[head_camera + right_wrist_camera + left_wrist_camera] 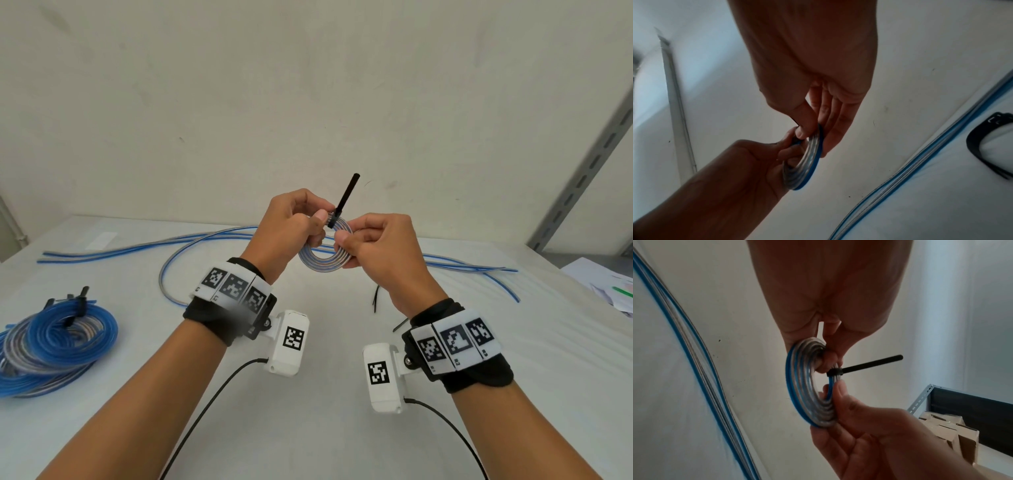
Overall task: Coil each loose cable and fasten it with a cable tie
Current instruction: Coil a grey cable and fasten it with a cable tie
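A flat coil of blue and clear cable [323,261] [807,395] [809,160] hangs in the air above the table between both hands. A black cable tie [344,198] [865,365] wraps the coil's top edge, and its free tail sticks upward. My left hand [291,233] [830,358] pinches the coil just left of the tie. My right hand [373,246] [813,129] pinches the coil's right side with thumb in front and fingers behind.
Several loose blue and clear cables [144,246] [479,270] lie across the far table. A pile of tied coils [51,346] sits at the left. Spare black ties [376,298] [982,146] lie near the right wrist. Papers [606,284] and a metal rack post [589,164] stand at the right.
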